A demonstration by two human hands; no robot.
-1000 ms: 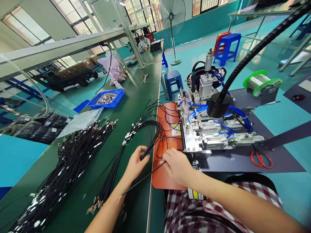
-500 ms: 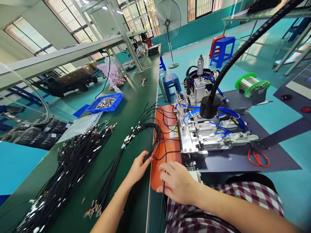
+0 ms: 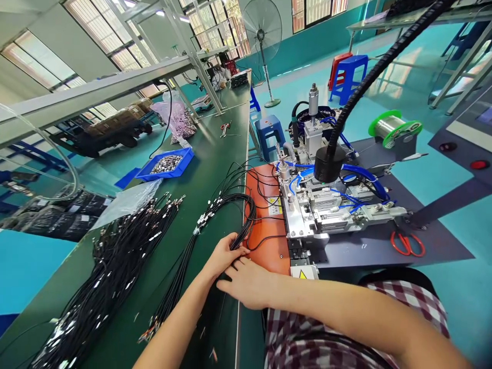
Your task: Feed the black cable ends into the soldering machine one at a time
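My left hand [image 3: 226, 255] is closed around a looped bundle of black cables [image 3: 251, 207] at the front edge of the green bench. Close against it, my right hand [image 3: 248, 283] is curled over a black cable, mostly hidden beneath the palm. A thin strand and a blurred coloured wire end [image 3: 214, 353] show below that hand. The bundle has white connectors [image 3: 202, 220] near a tie, and its stripped wire ends [image 3: 148, 330] lie toward me. Several cables run from the loop across the orange plate [image 3: 265, 179] beside the machine.
A large pile of black cables [image 3: 115, 266] lies to the left on the bench. Behind it stands a blue tray [image 3: 184, 163] of small metal parts. To the right is a metal machine [image 3: 326, 215] with a black flexible arm [image 3: 369, 66], a wire spool [image 3: 392, 125] and red-handled scissors [image 3: 407, 245].
My right hand has moved left from over the orange plate to beside my left hand, bringing the cable across. Loose wire ends now show on the bench below. My left hand stays on the bundle.
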